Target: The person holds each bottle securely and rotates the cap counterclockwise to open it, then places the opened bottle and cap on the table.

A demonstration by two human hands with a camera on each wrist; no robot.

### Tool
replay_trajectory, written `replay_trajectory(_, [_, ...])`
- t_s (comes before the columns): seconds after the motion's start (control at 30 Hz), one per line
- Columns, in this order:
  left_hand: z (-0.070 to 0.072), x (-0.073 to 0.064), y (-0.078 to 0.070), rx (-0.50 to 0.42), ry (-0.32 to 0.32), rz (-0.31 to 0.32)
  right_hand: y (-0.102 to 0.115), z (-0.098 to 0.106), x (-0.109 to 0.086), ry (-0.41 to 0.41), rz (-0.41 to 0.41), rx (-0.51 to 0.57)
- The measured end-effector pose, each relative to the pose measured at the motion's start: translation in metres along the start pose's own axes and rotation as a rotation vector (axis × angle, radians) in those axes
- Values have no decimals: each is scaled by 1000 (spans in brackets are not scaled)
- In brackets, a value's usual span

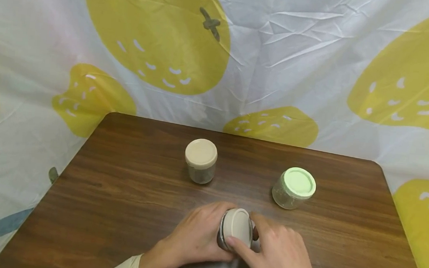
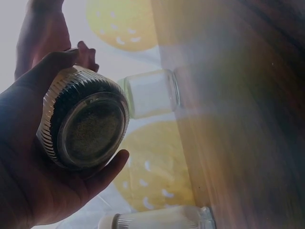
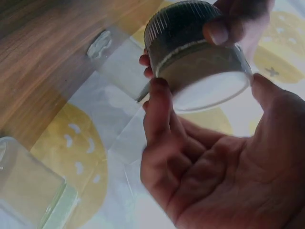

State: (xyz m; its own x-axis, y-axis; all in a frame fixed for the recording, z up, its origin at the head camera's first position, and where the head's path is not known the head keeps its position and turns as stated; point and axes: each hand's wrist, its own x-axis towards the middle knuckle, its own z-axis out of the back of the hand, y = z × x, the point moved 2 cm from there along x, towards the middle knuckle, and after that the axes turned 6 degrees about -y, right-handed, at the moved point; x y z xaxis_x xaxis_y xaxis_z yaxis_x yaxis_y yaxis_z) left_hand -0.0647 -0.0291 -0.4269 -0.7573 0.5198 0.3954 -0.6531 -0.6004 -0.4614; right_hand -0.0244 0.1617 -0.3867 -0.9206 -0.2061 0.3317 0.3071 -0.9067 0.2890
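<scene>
Near the table's front, my left hand (image 1: 197,233) grips the ribbed glass body of a jar (image 2: 93,129) with dark contents. The jar is tilted, its round base facing the left wrist camera. My right hand (image 1: 284,251) pinches the rim of the jar's cream lid (image 1: 238,226) between thumb and fingers. In the right wrist view the lid (image 3: 214,93) sits on the jar, with the dark contents showing above it. Beyond the hands stand a clear jar with a cream lid (image 1: 201,153) and, to the right, a lower clear jar with a pale green lid (image 1: 299,182).
The brown wood-grain table (image 1: 127,186) has rounded far corners. A white curtain (image 1: 280,72) with a yellow lemon print hangs behind it and along both sides.
</scene>
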Motion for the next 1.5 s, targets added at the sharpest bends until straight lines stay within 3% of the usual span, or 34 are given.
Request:
replay_trajectory(0.13, [1, 0, 1, 13, 3, 2, -2, 1, 0, 16, 74, 38])
replay_trajectory(0.67, [1, 0, 2, 8, 15, 14, -15, 4, -5, 69, 236, 70])
replay_trajectory(0.9, [-1, 0, 2, 7, 14, 10, -16, 6, -3, 85, 262, 106])
replay_trajectory(1.3, [-2, 0, 5, 6, -4, 18, -16, 11, -1, 36, 316, 133])
replay_trajectory(1.5, [-3, 1, 9, -43, -50, 46, -19, 18, 0, 47, 219, 172])
